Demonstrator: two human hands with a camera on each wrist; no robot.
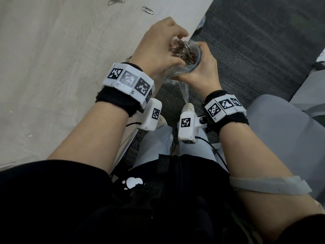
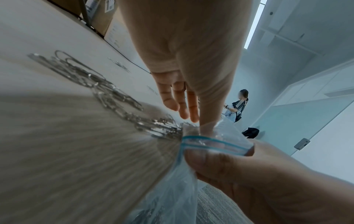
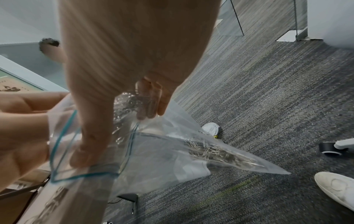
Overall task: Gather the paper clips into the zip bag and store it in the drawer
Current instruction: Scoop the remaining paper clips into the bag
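A clear zip bag [image 1: 185, 92] with a blue seal hangs below the pale table's [image 1: 52, 67] right edge. My right hand [image 1: 202, 67] pinches its mouth, with the thumb [image 3: 86, 144] inside the rim and the fingers [image 3: 151, 104] round the far side. My left hand [image 1: 158, 46] lies over a heap of silver paper clips [image 1: 184, 51] at the bag mouth. Its fingers [image 2: 184, 109] are loosely bent and its thumb reaches into the opening [image 2: 216, 142]. A trail of clips [image 2: 118, 97] runs along the table to the bag. More clips [image 3: 210, 153] fill the bag's bottom corner. No drawer is in view.
Loose clips [image 1: 147, 10] lie farther back on the table, and another cluster [image 1: 116, 0] sits at the top edge. A grey chair [image 1: 281, 138] stands at my right over dark carpet. My white shoe [image 3: 337, 186] and a chair castor [image 3: 329, 149] are below. Another person [image 2: 237, 106] stands far off.
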